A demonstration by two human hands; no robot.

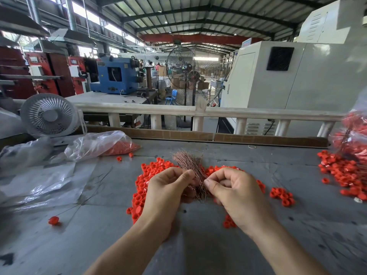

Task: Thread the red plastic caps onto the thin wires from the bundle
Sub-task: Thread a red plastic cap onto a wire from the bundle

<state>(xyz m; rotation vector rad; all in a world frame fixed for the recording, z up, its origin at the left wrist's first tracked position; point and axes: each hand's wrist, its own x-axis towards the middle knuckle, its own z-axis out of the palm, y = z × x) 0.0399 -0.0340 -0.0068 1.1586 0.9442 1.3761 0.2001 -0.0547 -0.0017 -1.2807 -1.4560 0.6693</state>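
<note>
Both hands, left (168, 187) and right (232, 187), pinch the wire bundle (186, 161), hiding its lower end and some red caps (151, 173).

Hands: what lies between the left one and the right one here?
The wire bundle stands between the left hand and the right hand, both gripping it, with the pile of red caps on the table behind. The head view shows this.

both forearms forward, left hand (168, 187) and right hand (234, 189) curled, thumbs nearly touching

No legible text; distant blue sign (246, 43) too blurred to read
</note>
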